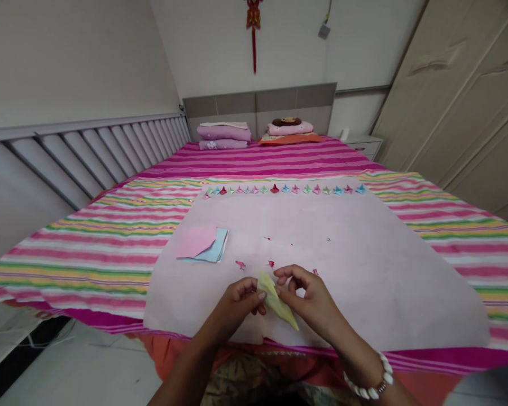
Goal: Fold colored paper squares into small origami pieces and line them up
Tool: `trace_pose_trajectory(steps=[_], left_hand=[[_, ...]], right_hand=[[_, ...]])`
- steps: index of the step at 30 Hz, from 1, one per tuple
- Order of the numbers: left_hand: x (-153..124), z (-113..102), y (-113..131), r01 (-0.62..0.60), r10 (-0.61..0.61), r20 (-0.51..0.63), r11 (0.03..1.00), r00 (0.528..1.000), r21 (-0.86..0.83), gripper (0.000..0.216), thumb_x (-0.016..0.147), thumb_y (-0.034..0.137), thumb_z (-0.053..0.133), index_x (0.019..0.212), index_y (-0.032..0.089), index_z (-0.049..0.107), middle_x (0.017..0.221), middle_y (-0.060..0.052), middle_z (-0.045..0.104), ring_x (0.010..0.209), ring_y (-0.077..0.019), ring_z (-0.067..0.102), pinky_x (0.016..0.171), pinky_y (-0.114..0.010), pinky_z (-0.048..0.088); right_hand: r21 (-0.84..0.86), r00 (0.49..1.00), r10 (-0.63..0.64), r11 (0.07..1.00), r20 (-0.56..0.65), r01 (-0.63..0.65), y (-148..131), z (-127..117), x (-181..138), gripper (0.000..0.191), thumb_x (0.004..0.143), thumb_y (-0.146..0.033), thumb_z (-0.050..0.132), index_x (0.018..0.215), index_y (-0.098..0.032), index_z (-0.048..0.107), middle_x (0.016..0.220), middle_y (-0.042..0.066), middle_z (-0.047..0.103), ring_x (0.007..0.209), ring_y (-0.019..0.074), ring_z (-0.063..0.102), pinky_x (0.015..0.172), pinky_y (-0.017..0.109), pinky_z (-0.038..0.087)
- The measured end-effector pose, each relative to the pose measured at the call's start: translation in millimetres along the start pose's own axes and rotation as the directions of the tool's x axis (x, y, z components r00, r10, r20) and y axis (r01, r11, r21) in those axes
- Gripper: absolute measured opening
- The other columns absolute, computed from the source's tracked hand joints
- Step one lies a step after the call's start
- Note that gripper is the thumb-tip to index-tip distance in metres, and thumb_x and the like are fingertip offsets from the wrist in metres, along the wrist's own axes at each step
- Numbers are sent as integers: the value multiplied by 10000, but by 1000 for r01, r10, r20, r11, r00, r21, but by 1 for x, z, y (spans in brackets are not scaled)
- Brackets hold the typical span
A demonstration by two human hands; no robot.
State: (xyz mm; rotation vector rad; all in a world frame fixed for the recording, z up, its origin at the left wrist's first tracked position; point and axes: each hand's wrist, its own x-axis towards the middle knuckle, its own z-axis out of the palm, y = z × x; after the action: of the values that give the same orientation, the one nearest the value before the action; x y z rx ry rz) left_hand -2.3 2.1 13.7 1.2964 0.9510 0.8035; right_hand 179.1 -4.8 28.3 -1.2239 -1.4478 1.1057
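A folded piece of pale yellow paper [279, 304] is held between both hands just above the white sheet [364, 270] at the near edge of the bed. My left hand [239, 301] pinches its left end with closed fingers. My right hand [307, 293], with a white bead bracelet on the wrist, pinches the upper right edge with thumb and fingers. A small stack of pink and light blue paper squares [203, 245] lies to the left of my hands.
A row of several small folded paper shapes [283, 189] in mixed colours lines the far edge of the white sheet. Tiny pink scraps [240, 264] lie near my hands. The striped bedspread [110, 225], folded bedding [223, 135] and a wardrobe [461, 101] surround it.
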Motion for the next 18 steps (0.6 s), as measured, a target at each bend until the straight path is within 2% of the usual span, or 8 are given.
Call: trace_pose_trajectory(steps=[3, 5, 7, 9, 13, 18], left_hand=[[1, -1, 1, -8, 8, -16, 1000, 1000, -1, 226, 783, 372, 638, 833, 152, 648, 597, 16, 584, 568, -115, 505, 568, -237, 365], [1, 0, 1, -5, 5, -25, 1000, 1000, 0, 246, 777, 383, 641, 850, 149, 656, 603, 10, 589, 573, -120, 515, 566, -239, 370], [2, 3, 1, -16, 16, -37, 1000, 999, 7, 274, 774, 394, 642, 891, 146, 655, 648, -7, 614, 614, -134, 545, 580, -244, 386], [3, 8, -1, -48, 50, -56, 999, 997, 25, 308, 787, 403, 628, 964, 150, 639, 747, -31, 642, 684, -152, 576, 605, -250, 410], [3, 18, -7, -92, 95, -114, 995, 989, 32, 474, 804, 408, 619, 1199, 164, 523, 890, -50, 644, 748, -161, 590, 649, -260, 445], [2, 27, -11, -8, 39, -286, 994, 957, 109, 788, 768, 395, 668, 1416, 159, 287, 818, -45, 678, 732, -203, 636, 670, -301, 471]], right_hand=[[-5, 998, 55, 999, 43, -54, 5, 1, 0, 176, 666, -306, 650, 806, -200, 655, 684, -3, 573, 527, 116, 427, 499, 254, 349], [1, 994, 72, 997, 84, -72, 9, 3, 0, 95, 664, -285, 644, 696, -197, 628, 564, -31, 501, 510, 115, 401, 481, 245, 306], [6, 993, 71, 997, 92, -72, 12, 6, 0, 128, 674, -280, 624, 591, -196, 572, 494, -53, 409, 482, 105, 352, 463, 239, 261], [-8, 996, 68, 998, 50, -68, 13, 10, -1, 188, 693, -295, 606, 550, -198, 532, 483, -59, 372, 467, 99, 318, 452, 238, 238], [-105, 996, 12, 994, -87, -22, 14, 17, -3, 188, 712, -266, 594, 552, -204, 516, 501, -48, 405, 479, 111, 355, 456, 240, 259], [-234, 982, -104, 970, -156, 66, 16, 23, -5, 154, 719, -204, 561, 576, -214, 505, 515, -40, 443, 489, 127, 399, 477, 249, 298]])
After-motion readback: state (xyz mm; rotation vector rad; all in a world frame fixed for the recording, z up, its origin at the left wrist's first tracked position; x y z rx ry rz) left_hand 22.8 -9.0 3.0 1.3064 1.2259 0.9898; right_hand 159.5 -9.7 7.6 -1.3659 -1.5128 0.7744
